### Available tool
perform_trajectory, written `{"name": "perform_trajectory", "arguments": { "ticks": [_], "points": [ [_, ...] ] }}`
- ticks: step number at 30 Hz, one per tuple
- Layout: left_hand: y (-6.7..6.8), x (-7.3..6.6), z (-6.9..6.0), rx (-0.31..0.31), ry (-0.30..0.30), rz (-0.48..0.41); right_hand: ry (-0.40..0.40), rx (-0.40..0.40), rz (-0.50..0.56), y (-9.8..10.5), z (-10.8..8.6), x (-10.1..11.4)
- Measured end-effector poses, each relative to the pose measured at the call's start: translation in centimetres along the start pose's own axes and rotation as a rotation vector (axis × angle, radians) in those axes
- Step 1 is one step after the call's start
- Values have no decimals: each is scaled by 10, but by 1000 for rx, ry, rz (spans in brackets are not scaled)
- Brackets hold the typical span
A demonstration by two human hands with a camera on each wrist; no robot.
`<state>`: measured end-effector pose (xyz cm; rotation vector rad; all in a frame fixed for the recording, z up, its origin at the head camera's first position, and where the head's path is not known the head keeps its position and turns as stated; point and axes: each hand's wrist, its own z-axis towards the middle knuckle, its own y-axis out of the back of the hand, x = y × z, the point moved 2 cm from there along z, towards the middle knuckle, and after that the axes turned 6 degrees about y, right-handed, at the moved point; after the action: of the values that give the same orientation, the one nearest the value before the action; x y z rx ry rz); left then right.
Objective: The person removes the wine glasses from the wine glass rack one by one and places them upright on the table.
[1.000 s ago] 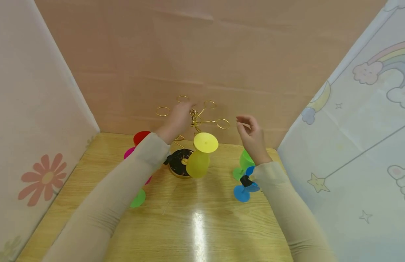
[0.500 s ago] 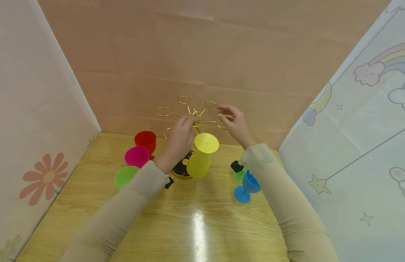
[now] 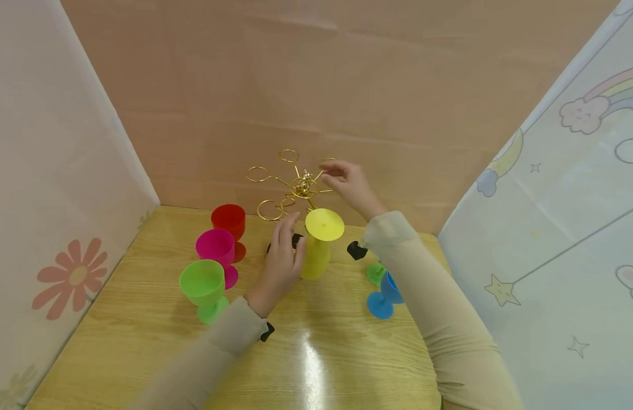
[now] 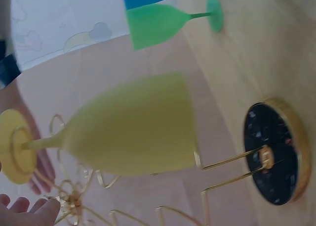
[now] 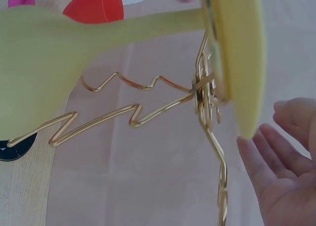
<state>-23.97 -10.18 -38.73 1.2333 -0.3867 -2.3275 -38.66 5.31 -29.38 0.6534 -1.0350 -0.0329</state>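
A gold wire rack (image 3: 303,188) with ring-ended arms stands at the back of the table, on a round black base (image 4: 270,159). From a front ring hangs a yellow goblet (image 3: 324,225), upside down with its foot at the top. My left hand (image 3: 280,262) is just left of this goblet, fingers fairly straight and apart, holding nothing. At the rack's upper right, my right hand (image 3: 349,182) has gently bent fingers beside a ring. In the right wrist view its fingers (image 5: 276,157) are near the goblet's foot with nothing between them; any contact with the wire is unclear.
On the left, red (image 3: 228,221), magenta (image 3: 215,247) and green (image 3: 202,282) goblets stand upright in a line. Right of the rack are a blue goblet (image 3: 390,289) and another green goblet (image 4: 158,25), partly behind the right sleeve. Printed cloth walls enclose the wooden table.
My left hand has come away from the rack's top, down and towards me. My right hand has moved left to the rack. The yellow goblet hangs where it was.
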Motion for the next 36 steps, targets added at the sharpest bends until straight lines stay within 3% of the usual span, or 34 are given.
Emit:
{"name": "perform_trajectory", "arguments": {
  "ticks": [5,9,19,28,36],
  "points": [
    [-14,14,-18,61,25,77,-22,77,-32,-4,8,8],
    [-23,27,-22,115,43,122,-40,116,-45,-7,16,10],
    [-36,55,-27,243,154,53,-94,107,-15,-16,21,7],
    [-47,60,-24,216,177,13,-149,79,45,-14,17,4],
    [-46,60,-22,198,211,1,-165,77,69,-14,16,6]
  ]
}}
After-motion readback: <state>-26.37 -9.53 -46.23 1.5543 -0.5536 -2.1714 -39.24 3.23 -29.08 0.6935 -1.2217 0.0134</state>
